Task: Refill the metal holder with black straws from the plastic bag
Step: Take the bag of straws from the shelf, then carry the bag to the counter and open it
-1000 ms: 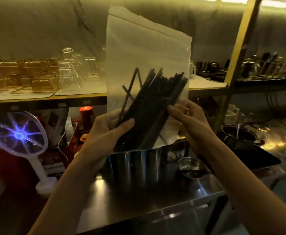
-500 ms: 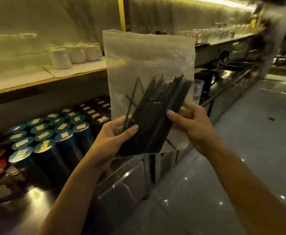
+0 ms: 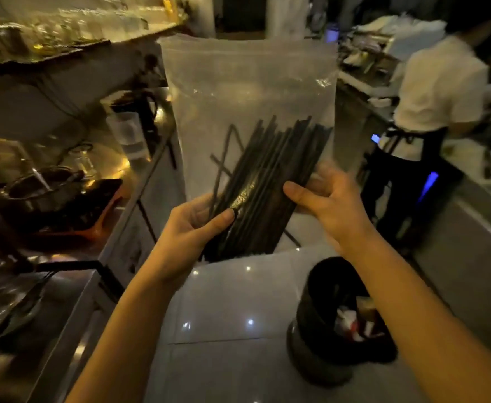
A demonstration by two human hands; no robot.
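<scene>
A clear plastic bag [image 3: 247, 82] stands upright in front of me, held up in the air over the floor. Inside it a bundle of black straws [image 3: 267, 181] leans to the right, with one or two loose straws crossed at the left. My left hand [image 3: 192, 228] grips the bag's lower left, thumb pressed on the straws. At the lower right of the bag, my right hand [image 3: 323, 205] pinches its edge. No metal holder shows in this view.
A steel counter [image 3: 72, 301] with dark pans and tongs runs along my left, a shelf of glassware above it. A black waste bin [image 3: 334, 324] stands on the tiled floor at lower right. A person in a white shirt and dark apron [image 3: 430, 112] works at the right counter.
My view has swung right, from the shelves and tins to the aisle, bin and another person. Both hands keep the same hold on the bag of straws.
</scene>
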